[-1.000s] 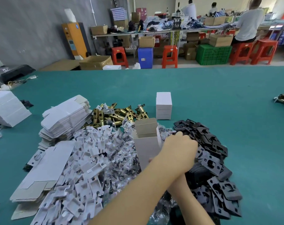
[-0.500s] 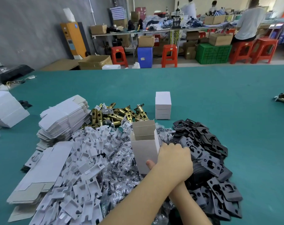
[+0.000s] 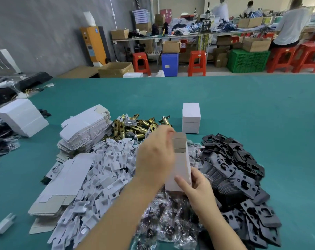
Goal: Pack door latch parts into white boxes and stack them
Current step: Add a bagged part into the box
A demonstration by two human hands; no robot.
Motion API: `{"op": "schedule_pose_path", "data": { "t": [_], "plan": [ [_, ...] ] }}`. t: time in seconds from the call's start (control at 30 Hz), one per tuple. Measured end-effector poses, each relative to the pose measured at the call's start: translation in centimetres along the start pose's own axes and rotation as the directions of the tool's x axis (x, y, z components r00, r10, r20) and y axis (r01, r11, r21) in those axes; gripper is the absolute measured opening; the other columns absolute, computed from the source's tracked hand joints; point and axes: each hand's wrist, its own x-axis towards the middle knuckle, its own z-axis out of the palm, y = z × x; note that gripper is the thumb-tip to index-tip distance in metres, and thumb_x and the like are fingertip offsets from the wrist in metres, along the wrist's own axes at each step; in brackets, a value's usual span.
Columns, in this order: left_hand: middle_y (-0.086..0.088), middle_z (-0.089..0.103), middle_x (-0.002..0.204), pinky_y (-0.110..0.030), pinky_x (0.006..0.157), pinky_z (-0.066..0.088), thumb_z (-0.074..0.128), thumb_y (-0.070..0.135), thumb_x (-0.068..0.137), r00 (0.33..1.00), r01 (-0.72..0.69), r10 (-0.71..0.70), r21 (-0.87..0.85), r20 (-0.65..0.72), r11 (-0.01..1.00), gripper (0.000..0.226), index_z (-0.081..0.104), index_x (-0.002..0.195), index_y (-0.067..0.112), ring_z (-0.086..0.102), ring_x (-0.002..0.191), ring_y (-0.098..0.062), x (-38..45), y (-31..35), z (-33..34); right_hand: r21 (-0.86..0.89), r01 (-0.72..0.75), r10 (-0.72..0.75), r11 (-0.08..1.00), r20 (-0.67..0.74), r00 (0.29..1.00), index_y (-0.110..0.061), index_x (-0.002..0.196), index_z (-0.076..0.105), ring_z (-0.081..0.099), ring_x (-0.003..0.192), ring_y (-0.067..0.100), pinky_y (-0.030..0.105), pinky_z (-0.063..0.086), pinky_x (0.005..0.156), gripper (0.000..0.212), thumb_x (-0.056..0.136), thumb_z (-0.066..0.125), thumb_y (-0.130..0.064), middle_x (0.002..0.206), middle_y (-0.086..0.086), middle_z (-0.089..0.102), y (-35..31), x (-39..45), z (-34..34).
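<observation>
Both our hands have shifted: a second ago the left hand (image 3: pixel 155 156) covered the right over the black plates, and now it has lifted to the open top of the white box (image 3: pixel 180 163), while the right hand (image 3: pixel 196 184) has come into view, holding the box's lower end.

Working from big to small: the teal surface (image 3: pixel 243 109) carries everything. Toward its left edge lie flat box blanks (image 3: pixel 84 130); at its middle, white plastic inserts (image 3: pixel 102 177) and bagged screws (image 3: pixel 163 217); black strike plates (image 3: pixel 239 174) spread toward the right. Brass latches (image 3: pixel 135 127) sit behind these, with a stack of finished boxes (image 3: pixel 191 118) just beside them.

The box is held above the piles at the middle of the surface. Its long axis runs away from us, tilted upward, open flaps pointing toward the far edge. Our right grip is clamped on its base, thumb across the near face. The left grip's fingers curl at the flaps; we cannot tell whether they pinch anything.

We judge the risk to be the thin carton buckling under a hard squeeze, or parts sliding out if the open end dips.
</observation>
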Motion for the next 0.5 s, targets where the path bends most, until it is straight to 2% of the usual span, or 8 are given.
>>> {"op": "schedule_pose_path", "data": {
  "t": [0.03, 0.07, 0.1, 0.17, 0.23, 0.3, 0.4, 0.5],
  "plan": [
    [0.007, 0.060, 0.084, -0.024, 0.050, 0.045, 0.047, 0.010, 0.103, 0.983, 0.152, -0.160, 0.088, 0.088, 0.984, 0.021, 0.061, 0.117, 0.012, 0.048, 0.058, -0.008, 0.6, -1.7, -0.8, 0.016, 0.004, -0.004, 1.000, -0.001, 1.000, -0.026, 0.116, 0.068, 0.075, 0.090, 0.009, 0.023, 0.060, 0.074, 0.038, 0.083, 0.081, -0.040, 0.101, -0.010, 0.079, 0.3, 0.0, -0.1],
    [0.005, 0.063, 0.096, -0.024, 0.048, 0.044, 0.049, 0.009, 0.101, 0.938, 0.264, -0.302, 0.211, 0.173, 0.941, 0.028, 0.059, 0.126, 0.016, 0.051, 0.061, -0.008, 1.0, -3.7, -1.6, 0.020, 0.003, -0.003, 1.000, -0.008, 1.000, -0.027, 0.117, 0.067, 0.075, 0.094, 0.010, 0.024, 0.060, 0.078, 0.034, 0.086, 0.079, -0.035, 0.105, -0.009, 0.079, 0.4, 0.1, 0.0],
    [0.003, 0.062, 0.110, -0.021, 0.049, 0.040, 0.051, 0.009, 0.101, 0.880, 0.321, -0.412, 0.342, 0.237, 0.883, 0.031, 0.058, 0.130, 0.020, 0.054, 0.067, -0.007, 1.2, -5.7, -2.5, 0.013, -0.002, 0.002, 1.000, -0.017, 1.000, -0.029, 0.116, 0.067, 0.075, 0.095, 0.011, 0.025, 0.061, 0.080, 0.030, 0.088, 0.079, -0.029, 0.106, -0.010, 0.078, 0.5, 0.2, 0.0],
    [-0.001, 0.056, 0.128, -0.022, 0.057, 0.041, 0.054, 0.020, 0.103, 0.788, 0.321, -0.532, 0.530, 0.311, 0.785, 0.030, 0.060, 0.132, 0.022, 0.059, 0.083, -0.012, 1.2, -9.1, -4.0, 0.002, -0.011, 0.011, 1.000, -0.018, 1.000, -0.032, 0.115, 0.066, 0.075, 0.096, 0.010, 0.029, 0.062, 0.081, 0.028, 0.091, 0.078, -0.024, 0.106, -0.012, 0.078, 1.0, 0.3, -0.1],
    [-0.006, 0.055, 0.131, -0.033, 0.072, 0.050, 0.057, 0.032, 0.101, 0.717, 0.302, -0.604, 0.625, 0.348, 0.720, 0.032, 0.060, 0.131, 0.020, 0.062, 0.102, -0.024, 0.8, -11.5, -4.8, -0.004, -0.021, 0.020, 1.000, -0.019, 1.000, -0.031, 0.116, 0.066, 0.075, 0.097, 0.011, 0.032, 0.062, 0.083, 0.027, 0.092, 0.077, -0.024, 0.107, -0.012, 0.078, 0.7, 0.3, 0.0],
    [-0.007, 0.063, 0.123, -0.036, 0.077, 0.051, 0.059, 0.035, 0.100, 0.663, 0.317, -0.659, 0.663, 0.356, 0.678, 0.032, 0.064, 0.125, 0.017, 0.064, 0.102, -0.027, 0.3, -13.0, -4.8, -0.009, -0.024, 0.024, 1.000, -0.021, 0.999, -0.030, 0.116, 0.066, 0.075, 0.097, 0.012, 0.033, 0.062, 0.084, 0.027, 0.091, 0.078, -0.025, 0.107, -0.011, 0.078, 0.7, 0.3, 0.0],
    [0.000, 0.070, 0.088, -0.030, 0.067, 0.051, 0.061, 0.030, 0.099, 0.646, 0.322, -0.672, 0.669, 0.361, 0.670, 0.018, 0.072, 0.107, 0.018, 0.067, 0.082, -0.022, 0.0, -13.7, -4.8, -0.017, -0.021, 0.021, 1.000, -0.020, 1.000, -0.030, 0.116, 0.066, 0.075, 0.097, 0.011, 0.032, 0.062, 0.084, 0.030, 0.089, 0.079, -0.029, 0.107, -0.010, 0.078, 0.7, 0.2, -0.1],
    [0.008, 0.064, 0.075, -0.027, 0.058, 0.046, 0.058, 0.025, 0.097, 0.637, 0.307, -0.672, 0.675, 0.379, 0.671, 0.013, 0.072, 0.097, 0.026, 0.065, 0.073, -0.017, 0.2, -13.6, -4.9, -0.016, -0.020, 0.020, 1.000, -0.016, 1.000, -0.030, 0.117, 0.066, 0.075, 0.097, 0.011, 0.030, 0.062, 0.083, 0.032, 0.088, 0.079, -0.031, 0.107, -0.010, 0.078, 0.7, 0.2, -0.1]
  ]
}}
